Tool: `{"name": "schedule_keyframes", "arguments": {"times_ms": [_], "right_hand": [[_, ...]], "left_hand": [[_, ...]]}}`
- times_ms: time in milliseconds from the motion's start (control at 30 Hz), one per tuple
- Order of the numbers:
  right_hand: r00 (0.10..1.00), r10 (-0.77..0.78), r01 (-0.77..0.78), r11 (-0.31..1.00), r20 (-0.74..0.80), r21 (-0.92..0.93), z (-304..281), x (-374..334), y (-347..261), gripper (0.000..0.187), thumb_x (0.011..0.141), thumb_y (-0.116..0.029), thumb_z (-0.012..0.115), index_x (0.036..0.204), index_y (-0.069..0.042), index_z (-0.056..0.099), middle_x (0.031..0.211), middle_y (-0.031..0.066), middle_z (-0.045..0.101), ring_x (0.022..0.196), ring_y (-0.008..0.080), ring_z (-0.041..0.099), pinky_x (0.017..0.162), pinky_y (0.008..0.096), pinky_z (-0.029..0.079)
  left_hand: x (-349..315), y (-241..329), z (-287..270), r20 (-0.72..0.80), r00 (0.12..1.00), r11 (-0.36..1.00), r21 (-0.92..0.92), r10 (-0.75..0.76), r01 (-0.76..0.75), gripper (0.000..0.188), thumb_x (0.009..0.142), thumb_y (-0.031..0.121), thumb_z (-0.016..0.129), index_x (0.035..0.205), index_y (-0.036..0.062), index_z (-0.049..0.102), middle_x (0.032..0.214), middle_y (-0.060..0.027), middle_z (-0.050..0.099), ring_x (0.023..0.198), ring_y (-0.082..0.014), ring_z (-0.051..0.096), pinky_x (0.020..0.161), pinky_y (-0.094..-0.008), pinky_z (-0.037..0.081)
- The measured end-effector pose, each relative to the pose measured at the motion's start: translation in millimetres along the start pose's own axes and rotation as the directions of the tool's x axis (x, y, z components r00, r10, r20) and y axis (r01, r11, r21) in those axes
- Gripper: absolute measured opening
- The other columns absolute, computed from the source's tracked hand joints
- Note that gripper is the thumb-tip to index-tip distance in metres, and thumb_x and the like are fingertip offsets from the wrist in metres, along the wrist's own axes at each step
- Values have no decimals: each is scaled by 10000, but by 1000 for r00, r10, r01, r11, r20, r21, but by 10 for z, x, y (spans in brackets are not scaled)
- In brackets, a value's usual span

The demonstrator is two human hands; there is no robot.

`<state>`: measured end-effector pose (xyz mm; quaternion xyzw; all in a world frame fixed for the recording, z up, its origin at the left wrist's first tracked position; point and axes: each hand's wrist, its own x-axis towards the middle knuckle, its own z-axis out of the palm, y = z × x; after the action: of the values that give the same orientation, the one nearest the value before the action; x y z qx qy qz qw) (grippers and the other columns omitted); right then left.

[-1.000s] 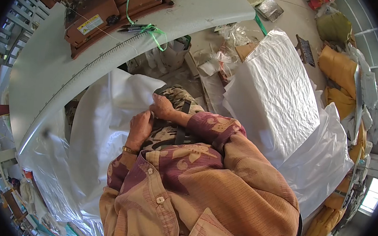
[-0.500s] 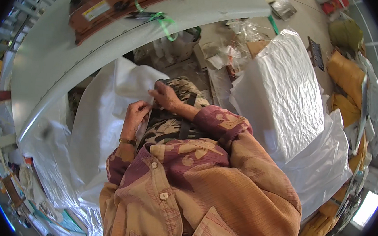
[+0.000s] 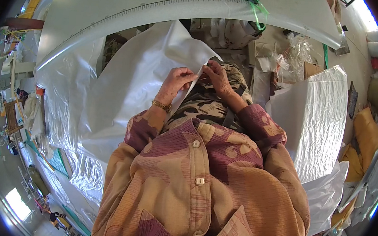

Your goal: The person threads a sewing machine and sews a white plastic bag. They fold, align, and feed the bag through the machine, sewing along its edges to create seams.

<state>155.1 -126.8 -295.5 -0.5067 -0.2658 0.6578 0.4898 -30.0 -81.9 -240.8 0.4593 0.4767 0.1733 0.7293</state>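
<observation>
A large, smooth white plastic sheet (image 3: 134,74) drapes from beside the table down over my left side and across my lap. My left hand (image 3: 177,85) pinches the near edge of this sheet between thumb and fingers. Close to its right, my right hand (image 3: 218,79) has its fingers closed on the same edge, near a corner. Both hands are over the camouflage cloth (image 3: 205,104) on my lap. A gold watch (image 3: 161,106) circles my left wrist. My fingertips partly hide the spot they grip.
In front stands a pale table (image 3: 117,14) with a ruler strip along its near edge. Green string (image 3: 256,10) hangs over that edge. On my right stands a stack of silvery white sheets (image 3: 315,123). Crumpled clear plastic (image 3: 303,53) lies on the floor beyond.
The whole view has turned, so the table, sheet and stack sit differently in the picture. Both hands stay at the sheet's edge, still close together.
</observation>
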Motion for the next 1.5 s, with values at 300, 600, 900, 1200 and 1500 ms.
{"name": "schedule_keyframes", "arguments": {"times_ms": [300, 600, 900, 1200, 1500], "right_hand": [[997, 25, -32, 995, 70, 96, -1, -57, -109, 480, 940, -308, 634, 1254, 16, 469, 972, 98, 651, 806, 172, 672, 698, 307, 562], [1000, 3, -3, 1000, 10, 5, -14, -79, -116, 480, 915, -245, 668, 1223, 70, 476, 883, 87, 619, 757, 148, 657, 592, 253, 546], [999, -37, 38, 998, 15, -56, 3, -89, -114, 372, 952, -235, 616, 1155, 58, 512, 869, 67, 623, 758, 120, 636, 638, 261, 556], [999, -3, 9, 991, 45, -132, -18, -85, -100, 502, 974, -222, 560, 1332, 104, 429, 938, 99, 618, 790, 124, 630, 660, 271, 556], [998, -43, 48, 988, 35, -145, 36, -123, -121, 495, 954, -175, 556, 1344, 103, 431, 985, 132, 631, 820, 149, 630, 686, 278, 559]], "left_hand": [[63, -23, 41, -4, 998, 995, 68, 68, -68, 205, 851, 227, 741, 893, 64, 625, 716, 43, 566, 568, -23, 467, 486, -182, 345], [60, -45, 105, -23, 938, 904, 275, 345, -326, 205, 847, 171, 720, 935, 26, 603, 770, 21, 583, 705, -65, 524, 608, -229, 436], [50, 23, 114, -9, 975, 917, 342, 223, -207, 183, 840, 148, 714, 860, -28, 668, 750, -13, 655, 699, -80, 553, 648, -256, 475], [48, 2, 75, 0, 996, 972, 218, 93, -91, 150, 893, 162, 668, 881, 13, 679, 677, 50, 565, 586, -28, 455, 527, -199, 371], [81, -31, 81, -41, 987, 972, 185, 152, -142, 150, 893, 162, 654, 858, 16, 647, 673, 41, 559, 565, -34, 482, 520, -193, 389]]}}
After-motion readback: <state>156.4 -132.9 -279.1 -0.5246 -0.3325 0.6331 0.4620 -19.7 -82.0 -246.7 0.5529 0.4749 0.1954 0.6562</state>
